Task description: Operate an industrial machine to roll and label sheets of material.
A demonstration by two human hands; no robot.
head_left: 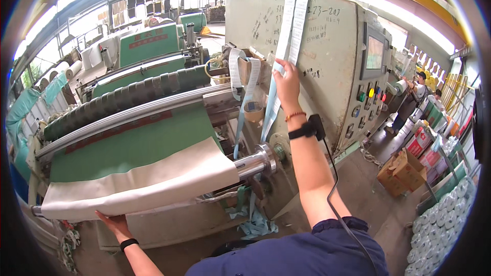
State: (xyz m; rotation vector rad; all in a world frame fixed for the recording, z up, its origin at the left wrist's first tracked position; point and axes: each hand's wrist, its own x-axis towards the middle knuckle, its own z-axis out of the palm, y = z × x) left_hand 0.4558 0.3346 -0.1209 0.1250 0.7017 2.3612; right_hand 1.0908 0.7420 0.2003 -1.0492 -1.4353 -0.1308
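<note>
My right hand (287,84) is raised in front of the machine's cabinet, its fingers closed on a long strip of printed labels (283,38) with a pale blue backing. The strip runs from above the hand down toward the roller's end. Low on the left, my left hand (115,226) rests with fingers apart against the underside of a cream-white sheet (148,181) wound on a metal roller (250,164). Part of that hand is hidden by the roll. Green material (133,145) with red printing stretches behind the white sheet.
A beige control cabinet (327,56) carries a screen (375,53) and coloured buttons (365,94). More label strips (250,79) hang beside a roll of tape (254,111). Rightward are a cardboard box (402,173), stacked white rolls (442,225) and another person (409,99). Blue strips (257,226) litter the floor.
</note>
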